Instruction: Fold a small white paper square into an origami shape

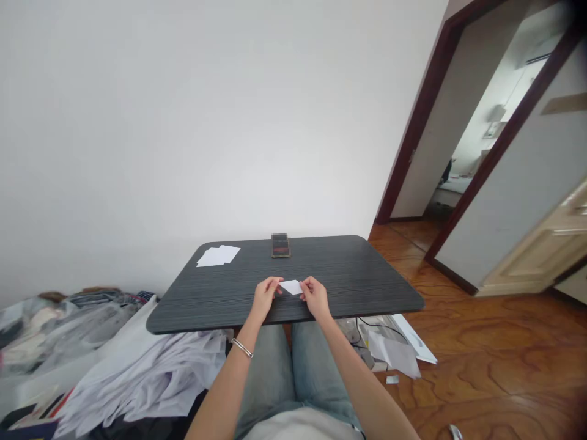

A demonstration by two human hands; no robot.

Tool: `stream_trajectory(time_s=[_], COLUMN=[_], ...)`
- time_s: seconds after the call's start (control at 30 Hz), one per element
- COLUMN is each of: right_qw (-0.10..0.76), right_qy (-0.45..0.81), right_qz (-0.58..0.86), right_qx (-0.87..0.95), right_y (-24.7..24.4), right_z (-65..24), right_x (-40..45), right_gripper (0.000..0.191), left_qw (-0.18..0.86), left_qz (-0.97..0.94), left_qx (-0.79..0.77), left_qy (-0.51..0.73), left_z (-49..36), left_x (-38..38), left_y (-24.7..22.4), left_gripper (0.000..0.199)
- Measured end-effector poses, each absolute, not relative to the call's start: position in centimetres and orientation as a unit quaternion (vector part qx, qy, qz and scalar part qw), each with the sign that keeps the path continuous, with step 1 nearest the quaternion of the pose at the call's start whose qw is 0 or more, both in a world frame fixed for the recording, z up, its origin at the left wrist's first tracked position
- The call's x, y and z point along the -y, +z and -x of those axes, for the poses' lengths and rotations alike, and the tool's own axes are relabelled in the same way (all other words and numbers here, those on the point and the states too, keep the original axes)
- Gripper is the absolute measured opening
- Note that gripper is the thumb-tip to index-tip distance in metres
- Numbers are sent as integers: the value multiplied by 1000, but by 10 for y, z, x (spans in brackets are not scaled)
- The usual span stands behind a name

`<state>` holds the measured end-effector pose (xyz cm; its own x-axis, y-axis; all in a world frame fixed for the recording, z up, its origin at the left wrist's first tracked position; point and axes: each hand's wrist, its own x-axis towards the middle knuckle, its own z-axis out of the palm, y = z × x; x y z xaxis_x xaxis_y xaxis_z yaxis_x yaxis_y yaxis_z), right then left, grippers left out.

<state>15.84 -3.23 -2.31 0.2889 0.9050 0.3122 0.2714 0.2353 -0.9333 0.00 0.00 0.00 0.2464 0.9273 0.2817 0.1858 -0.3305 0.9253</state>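
A small folded piece of white paper (pixel 291 286) is held between my two hands, just over the near part of the dark table (pixel 348 263). My left hand (pixel 266 295) pinches its left end between thumb and fingers. On the other side, my right hand (pixel 315 296) grips the right end, its fingers curled. The paper narrows toward a point; its exact folds are too small to make out. A silver bangle (pixel 242 348) sits on my left wrist.
White paper sheets (pixel 218 255) lie overlapping at the table's back left. A small dark stand or box (pixel 280 245) is at the back edge by the wall. Heaped white cloth or bags (pixel 151 373) lie left of the table; papers and cables (pixel 394 351) are on the floor at right.
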Motion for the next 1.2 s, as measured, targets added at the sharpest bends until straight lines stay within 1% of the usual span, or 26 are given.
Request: stream_trajectory(time_s=[0.17, 0.27, 0.47, 0.57, 0.7, 0.87, 1.2], right_qw=[579, 580, 585, 587, 582, 576, 598], right_qy=[273, 274, 284, 295, 315, 328, 338], right_qz=[555, 555, 550, 542, 527, 519, 522], right_qx=[531, 529, 524, 525, 533, 540, 505], right_y=[-23, -23, -23, -20, -16, -15, -15], right_z=[-159, -159, -160, -160, -158, -157, -158], right_x=[32, 32, 32, 33, 34, 35, 35], right_gripper=[21, 21, 22, 24, 24, 22, 25], left_qw=[421, 419, 440, 461, 480, 478, 494], left_qz=[-689, -690, -685, -689, -698, -698, -683], left_qx=[-399, -402, -393, -371, -346, -345, -346], left_qy=[433, 432, 428, 419, 404, 407, 413], left_z=[-1, -1, 0, 0, 1, 3, 2], left_x=[3, 2, 0, 3, 8, 10, 5], left_y=[3, 2, 0, 2, 5, 7, 4], left_gripper=[27, 29, 40, 33, 40, 34, 44])
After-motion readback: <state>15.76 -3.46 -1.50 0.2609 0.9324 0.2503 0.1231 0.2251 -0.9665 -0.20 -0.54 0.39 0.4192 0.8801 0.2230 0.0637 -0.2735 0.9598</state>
